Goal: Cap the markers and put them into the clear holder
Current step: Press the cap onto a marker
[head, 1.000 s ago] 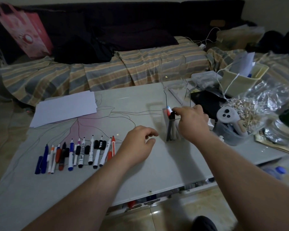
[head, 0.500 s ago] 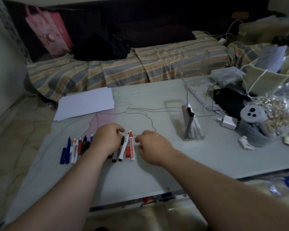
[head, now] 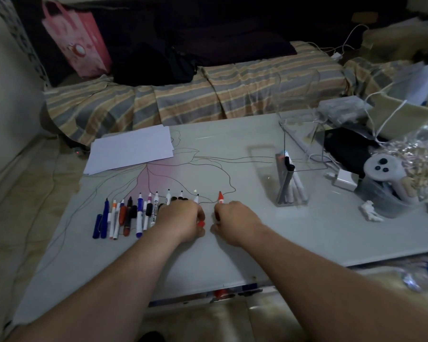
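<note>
Red marker [head: 220, 196] in right hand [head: 235, 219]

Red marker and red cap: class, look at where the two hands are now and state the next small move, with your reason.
Probably press the red cap, pinched in the left hand, onto the bare tip of the red marker gripped by the right hand. The tip is uncapped, and the clear holder holds only capped markers.

We can read no text here; the white marker [head: 155, 210] near the table's [head: 307, 243] front-left part carries dark print, too blurred to make out.
</note>
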A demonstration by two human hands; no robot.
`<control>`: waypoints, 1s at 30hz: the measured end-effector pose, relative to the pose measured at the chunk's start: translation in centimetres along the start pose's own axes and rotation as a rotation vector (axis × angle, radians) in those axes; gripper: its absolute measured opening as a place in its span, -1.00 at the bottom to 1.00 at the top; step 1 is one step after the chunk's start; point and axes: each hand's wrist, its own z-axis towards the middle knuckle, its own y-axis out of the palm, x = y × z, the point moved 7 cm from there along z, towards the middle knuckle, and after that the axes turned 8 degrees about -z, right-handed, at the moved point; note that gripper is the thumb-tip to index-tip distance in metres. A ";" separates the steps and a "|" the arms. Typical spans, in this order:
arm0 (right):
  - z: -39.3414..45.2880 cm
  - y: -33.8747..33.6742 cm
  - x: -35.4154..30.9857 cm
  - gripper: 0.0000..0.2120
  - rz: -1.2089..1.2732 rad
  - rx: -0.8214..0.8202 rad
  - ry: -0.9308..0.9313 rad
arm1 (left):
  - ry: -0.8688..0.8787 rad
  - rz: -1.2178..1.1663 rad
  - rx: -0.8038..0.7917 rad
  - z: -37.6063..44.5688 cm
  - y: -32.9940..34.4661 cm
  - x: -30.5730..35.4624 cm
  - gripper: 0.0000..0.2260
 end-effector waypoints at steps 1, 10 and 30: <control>-0.1 -0.2 0.8 -0.71 -0.009 -0.001 0.033 | 0.013 -0.022 -0.009 0.0 0.3 0.4 -0.75; -1.9 -2.3 6.9 -0.73 0.276 -0.103 0.288 | 0.109 -0.375 0.042 -0.5 -1.0 1.9 -0.85; -2.8 -9.3 6.5 -0.71 0.111 0.370 0.023 | -0.083 -1.346 0.142 0.1 -2.0 1.1 -0.77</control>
